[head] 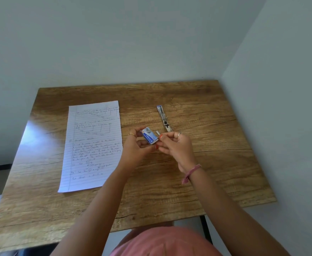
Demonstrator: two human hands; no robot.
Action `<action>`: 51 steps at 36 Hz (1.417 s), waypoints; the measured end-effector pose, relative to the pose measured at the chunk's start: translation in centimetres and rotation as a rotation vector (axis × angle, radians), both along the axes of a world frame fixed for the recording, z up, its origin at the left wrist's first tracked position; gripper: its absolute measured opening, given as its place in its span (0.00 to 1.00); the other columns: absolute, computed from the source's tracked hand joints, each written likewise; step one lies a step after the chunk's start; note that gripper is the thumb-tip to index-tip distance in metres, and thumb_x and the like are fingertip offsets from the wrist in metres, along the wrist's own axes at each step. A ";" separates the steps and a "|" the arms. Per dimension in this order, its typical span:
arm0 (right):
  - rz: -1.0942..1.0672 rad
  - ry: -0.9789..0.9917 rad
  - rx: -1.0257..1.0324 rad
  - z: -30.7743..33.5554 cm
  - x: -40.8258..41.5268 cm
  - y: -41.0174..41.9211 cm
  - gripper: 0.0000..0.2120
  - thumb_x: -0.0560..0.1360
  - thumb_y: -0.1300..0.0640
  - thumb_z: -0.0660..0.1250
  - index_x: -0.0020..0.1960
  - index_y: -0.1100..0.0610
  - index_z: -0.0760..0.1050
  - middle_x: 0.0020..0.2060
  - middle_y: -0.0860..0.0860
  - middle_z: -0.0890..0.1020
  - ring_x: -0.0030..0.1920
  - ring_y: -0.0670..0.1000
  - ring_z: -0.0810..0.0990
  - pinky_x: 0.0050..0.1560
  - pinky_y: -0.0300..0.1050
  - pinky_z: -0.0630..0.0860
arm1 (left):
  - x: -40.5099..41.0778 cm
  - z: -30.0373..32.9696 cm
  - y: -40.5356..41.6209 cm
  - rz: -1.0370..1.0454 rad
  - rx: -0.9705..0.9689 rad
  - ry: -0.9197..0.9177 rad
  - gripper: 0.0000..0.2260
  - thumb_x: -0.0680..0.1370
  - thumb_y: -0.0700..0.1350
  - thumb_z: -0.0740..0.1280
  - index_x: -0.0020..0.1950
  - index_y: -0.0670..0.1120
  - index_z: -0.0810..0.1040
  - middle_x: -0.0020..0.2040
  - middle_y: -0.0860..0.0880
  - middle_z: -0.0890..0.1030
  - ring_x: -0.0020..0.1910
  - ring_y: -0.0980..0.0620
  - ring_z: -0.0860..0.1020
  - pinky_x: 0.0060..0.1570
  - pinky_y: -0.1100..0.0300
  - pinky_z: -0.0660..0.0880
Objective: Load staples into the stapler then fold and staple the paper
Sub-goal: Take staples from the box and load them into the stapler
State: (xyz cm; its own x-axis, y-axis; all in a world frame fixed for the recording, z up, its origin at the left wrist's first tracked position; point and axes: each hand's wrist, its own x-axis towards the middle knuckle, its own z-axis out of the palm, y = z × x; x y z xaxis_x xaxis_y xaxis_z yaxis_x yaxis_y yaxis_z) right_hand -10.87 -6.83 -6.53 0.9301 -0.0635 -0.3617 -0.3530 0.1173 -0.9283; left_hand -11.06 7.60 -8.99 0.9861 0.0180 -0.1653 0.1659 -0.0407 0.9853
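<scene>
My left hand [135,145] holds a small blue staple box [149,138] above the middle of the wooden table [216,172]. My right hand [175,145] pinches the box's near right end, and a small white flap [158,133] sticks up just above its fingertips. The stapler [163,118] lies swung open and flat on the table just beyond my right hand, its blue end pointing away. A lined sheet of paper [94,145] covered in handwriting lies flat to the left of my hands.
Walls close the table in at the back and on the right. The table's near edge runs just in front of my lap, with a black table leg [206,230] at the lower right.
</scene>
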 end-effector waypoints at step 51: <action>0.173 -0.249 -0.563 -1.1 -1.9 0.5 0.19 0.72 0.58 0.73 0.62 0.59 0.76 0.52 0.51 0.84 0.49 0.45 0.83 0.51 0.46 0.82 | -0.3 -0.4 1.6 0.199 -0.431 0.242 0.05 0.76 0.41 0.70 0.45 0.42 0.76 0.49 0.40 0.84 0.47 0.48 0.84 0.43 0.61 0.81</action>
